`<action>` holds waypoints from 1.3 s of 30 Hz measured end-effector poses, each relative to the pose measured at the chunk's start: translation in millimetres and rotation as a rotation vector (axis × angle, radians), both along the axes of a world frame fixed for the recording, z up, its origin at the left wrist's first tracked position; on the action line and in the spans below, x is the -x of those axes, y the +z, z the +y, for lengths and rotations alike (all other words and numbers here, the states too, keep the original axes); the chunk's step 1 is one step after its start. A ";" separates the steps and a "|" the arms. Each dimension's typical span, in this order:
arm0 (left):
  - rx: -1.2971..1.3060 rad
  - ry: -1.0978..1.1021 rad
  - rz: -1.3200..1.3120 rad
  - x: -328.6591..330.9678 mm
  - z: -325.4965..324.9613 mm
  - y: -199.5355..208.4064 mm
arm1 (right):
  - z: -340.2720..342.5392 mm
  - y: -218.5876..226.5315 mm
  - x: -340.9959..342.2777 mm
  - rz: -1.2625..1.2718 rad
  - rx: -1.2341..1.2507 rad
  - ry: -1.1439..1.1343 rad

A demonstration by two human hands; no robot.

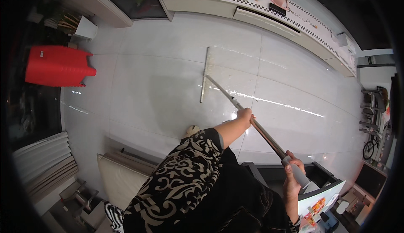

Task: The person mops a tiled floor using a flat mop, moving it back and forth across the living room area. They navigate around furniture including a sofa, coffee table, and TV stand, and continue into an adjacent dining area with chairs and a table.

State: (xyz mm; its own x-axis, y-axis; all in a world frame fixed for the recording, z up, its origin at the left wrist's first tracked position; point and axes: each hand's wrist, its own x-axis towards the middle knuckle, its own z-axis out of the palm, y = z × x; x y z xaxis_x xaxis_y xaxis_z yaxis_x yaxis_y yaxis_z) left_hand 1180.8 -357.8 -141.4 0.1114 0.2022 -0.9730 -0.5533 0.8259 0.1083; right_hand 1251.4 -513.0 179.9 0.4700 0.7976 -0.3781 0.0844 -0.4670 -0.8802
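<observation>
A long-handled flat mop slants across the view, its metal pole [267,136] running from lower right to upper left. Its narrow mop head [205,75] lies on the pale tiled floor [155,64], with a whitish fringe showing along the right side. Partway along the pole, my left hand [245,118] is closed around the metal. At the near end, the fingers of my right hand [294,174] wrap the grey grip [299,175]. A patterned black sleeve covers my left upper arm.
A low cabinet [198,9] with a checked runner lines the far side. To the left are a red plastic seat-like object [59,66] and a white planter [87,27]. Near me are a beige cushioned seat [120,180] and a dark open-topped table [313,172]. A bicycle [370,146] shows far right.
</observation>
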 end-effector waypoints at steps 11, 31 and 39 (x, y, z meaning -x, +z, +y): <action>-0.079 0.056 -0.324 87.9 -32.9 77.9 | -36.4 47.6 79.4 -0.059 -0.201 -0.231; 0.207 0.032 0.217 149.6 -150.9 -55.3 | -86.2 -64.9 0.0 0.401 0.049 0.272; 0.144 -0.071 -0.002 -99.3 -163.7 31.4 | -135.5 33.1 -102.6 -0.080 -0.001 -0.152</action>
